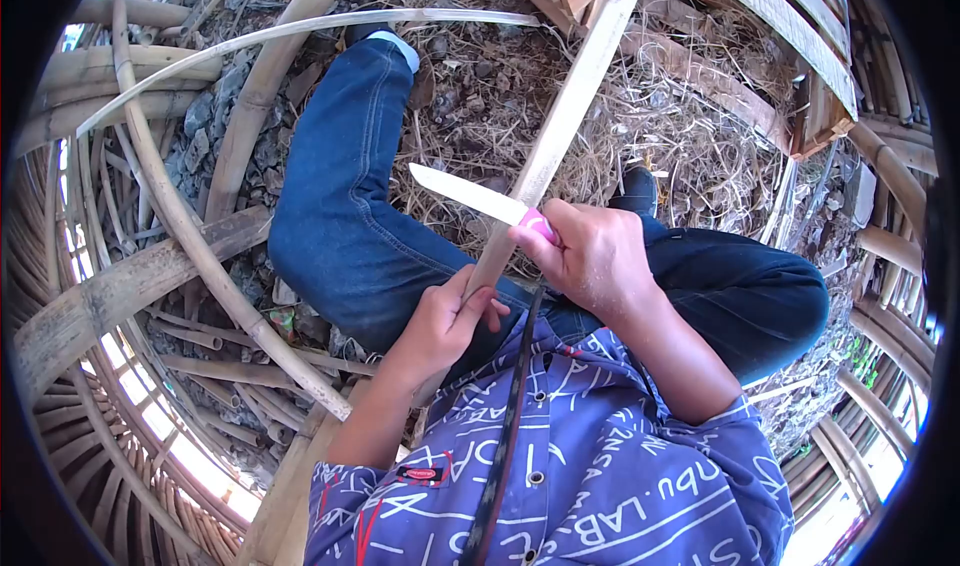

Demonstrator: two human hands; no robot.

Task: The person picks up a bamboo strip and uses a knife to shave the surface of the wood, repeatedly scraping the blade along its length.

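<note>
My right hand point(590, 256) is closed on the pink handle of a knife point(470, 194). Its pale blade points to the upper left and lies across a long bamboo strip point(570, 116). The strip runs from the top of the view down toward my lap. Lower down, my left hand point(450, 321) is wrapped round that strip, thumb on top. A dark, thin strap or strip point(508, 416) hangs over the front of my patterned shirt point(600, 466).
My legs in blue jeans point(335, 186) are bent on either side. Dry shavings point(480, 86) cover the ground ahead. Bamboo poles point(150, 266) stand and lie at the left. A wooden frame point(825, 116) is at the upper right, with more bamboo point(890, 251) along the right edge.
</note>
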